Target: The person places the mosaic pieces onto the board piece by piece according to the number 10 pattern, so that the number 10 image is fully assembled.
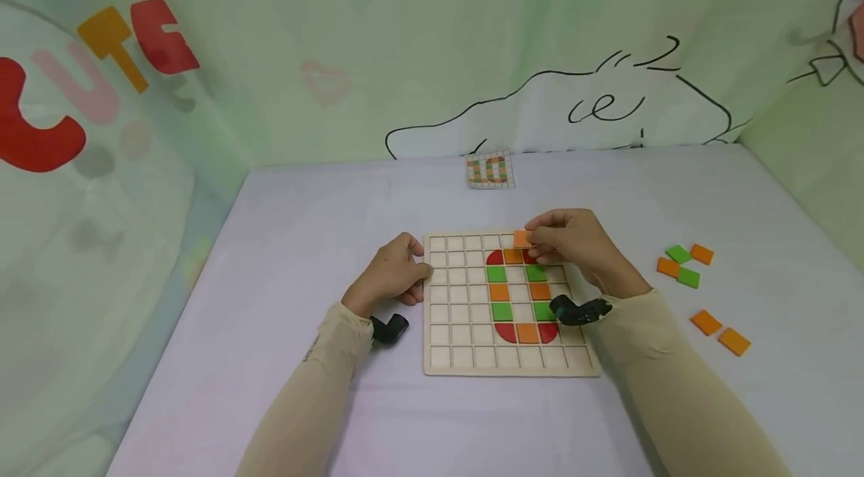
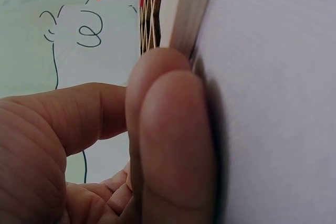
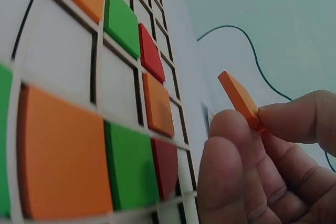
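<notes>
A square wooden grid board (image 1: 506, 373) lies on the table. Its right half bears an oval outline of red quarter-round pieces (image 1: 505, 332), green square tiles (image 1: 502, 311) and orange square tiles (image 1: 499, 292). My right hand (image 1: 574, 244) pinches one more orange tile (image 3: 239, 95) between thumb and fingers, tilted above the board's far edge, just beyond the outline's top row. At the board's left edge rests my left hand (image 1: 388, 273), its fingertips (image 2: 176, 129) against the wooden side and its fingers loosely bent.
Right of the board lie several loose tiles, among them a green tile (image 1: 688, 277) and an orange tile (image 1: 734, 342). Behind the board is a small printed pattern card (image 1: 490, 169). Printed curtains (image 1: 324, 49) rise at the table's back and sides.
</notes>
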The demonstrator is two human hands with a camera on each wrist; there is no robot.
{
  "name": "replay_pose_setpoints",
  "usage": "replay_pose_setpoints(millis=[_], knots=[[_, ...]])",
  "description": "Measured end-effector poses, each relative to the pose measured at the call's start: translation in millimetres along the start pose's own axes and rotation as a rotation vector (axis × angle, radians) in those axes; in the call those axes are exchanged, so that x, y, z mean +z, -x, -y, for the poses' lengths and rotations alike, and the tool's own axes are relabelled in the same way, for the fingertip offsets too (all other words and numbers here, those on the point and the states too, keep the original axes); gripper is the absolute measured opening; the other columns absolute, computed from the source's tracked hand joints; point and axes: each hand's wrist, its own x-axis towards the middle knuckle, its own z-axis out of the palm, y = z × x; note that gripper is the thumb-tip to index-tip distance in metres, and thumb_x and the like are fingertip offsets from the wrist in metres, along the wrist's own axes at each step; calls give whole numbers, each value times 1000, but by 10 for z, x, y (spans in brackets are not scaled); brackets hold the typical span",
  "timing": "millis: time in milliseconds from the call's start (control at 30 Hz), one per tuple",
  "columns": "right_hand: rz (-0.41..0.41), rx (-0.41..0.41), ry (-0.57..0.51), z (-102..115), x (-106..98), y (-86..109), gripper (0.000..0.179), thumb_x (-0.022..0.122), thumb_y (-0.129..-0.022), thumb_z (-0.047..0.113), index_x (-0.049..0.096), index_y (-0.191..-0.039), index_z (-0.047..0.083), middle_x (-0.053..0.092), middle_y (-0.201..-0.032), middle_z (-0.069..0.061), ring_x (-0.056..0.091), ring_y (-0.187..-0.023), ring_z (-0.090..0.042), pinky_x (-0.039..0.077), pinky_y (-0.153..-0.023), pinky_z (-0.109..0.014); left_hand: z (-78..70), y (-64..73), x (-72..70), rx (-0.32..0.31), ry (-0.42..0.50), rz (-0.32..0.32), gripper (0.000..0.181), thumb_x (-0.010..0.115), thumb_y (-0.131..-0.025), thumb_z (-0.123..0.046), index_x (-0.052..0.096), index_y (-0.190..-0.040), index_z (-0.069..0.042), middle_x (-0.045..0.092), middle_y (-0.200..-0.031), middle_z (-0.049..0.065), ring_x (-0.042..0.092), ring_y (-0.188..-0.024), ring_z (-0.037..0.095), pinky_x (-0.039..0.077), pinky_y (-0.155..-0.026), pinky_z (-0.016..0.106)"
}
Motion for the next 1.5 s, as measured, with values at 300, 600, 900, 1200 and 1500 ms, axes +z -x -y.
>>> replay_pose_setpoints(millis=[300, 600, 900, 1200, 1500], knots=[[75, 4, 17, 153, 233, -53, 31, 65, -100, 13, 64, -123, -8, 71, -105, -15, 72, -80, -16, 65, -77, -28, -29, -5, 0, -7, 4, -9, 29, 63, -96, -5, 48, -120, -2, 64, -70, 12, 63, -48, 15, 59, -46, 28], [159, 1, 16, 207, 494, -176, 25, 68, -98, 9, 67, -116, -8, 74, -94, -13, 73, -76, -18, 66, -74, -30, -12, -17, 15, -8, -4, -2, 28, 63, -97, -6, 48, -120, -2, 64, -69, 12, 63, -48, 15, 59, -46, 28], [191, 34, 32, 280, 764, -275, 21, 69, -97, 9, 69, -113, -5, 74, -89, -14, 73, -73, -20, 65, -70, -30, -8, -25, 4, -12, -13, 3, 29, 64, -97, -6, 47, -121, -2, 65, -69, 12, 64, -48, 15, 59, -46, 29], [204, 36, 66, 305, 932, -319, 21, 67, -97, 6, 70, -113, -7, 74, -90, -14, 71, -68, -16, 65, -67, -28, -6, -15, 23, -20, -23, -6, 29, 64, -97, -7, 47, -121, -3, 65, -70, 12, 63, -48, 15, 59, -46, 28], [188, 27, 61, 308, 1004, -310, 20, 65, -97, 7, 70, -111, -7, 72, -81, -11, 69, -65, -16, 64, -64, -27, 1, -28, 11, -10, -30, -3, 29, 64, -98, -7, 48, -120, -2, 65, -71, 13, 63, -48, 15, 59, -46, 28]])
